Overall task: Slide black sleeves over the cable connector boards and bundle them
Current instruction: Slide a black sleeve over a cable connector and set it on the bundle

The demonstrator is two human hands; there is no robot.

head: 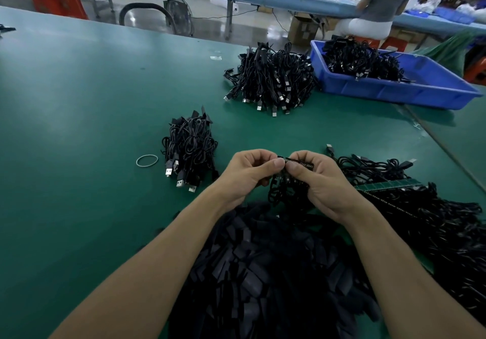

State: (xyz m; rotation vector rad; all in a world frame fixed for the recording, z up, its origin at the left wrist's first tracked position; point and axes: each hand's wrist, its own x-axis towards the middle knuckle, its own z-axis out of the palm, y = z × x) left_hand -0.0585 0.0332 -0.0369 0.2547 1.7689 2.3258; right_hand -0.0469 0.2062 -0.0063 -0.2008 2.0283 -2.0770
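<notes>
Left grip (244,175) and right grip (319,180) each pinch an end — connector board (305,165) spanning between them

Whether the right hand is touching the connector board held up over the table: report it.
Touching. The head view shows the right hand pinching the connector board between thumb and fingers, with no gap.

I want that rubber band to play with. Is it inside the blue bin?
No, the rubber band lies flat on the green table beside the small cable bundle, well apart from the blue bin.
</notes>
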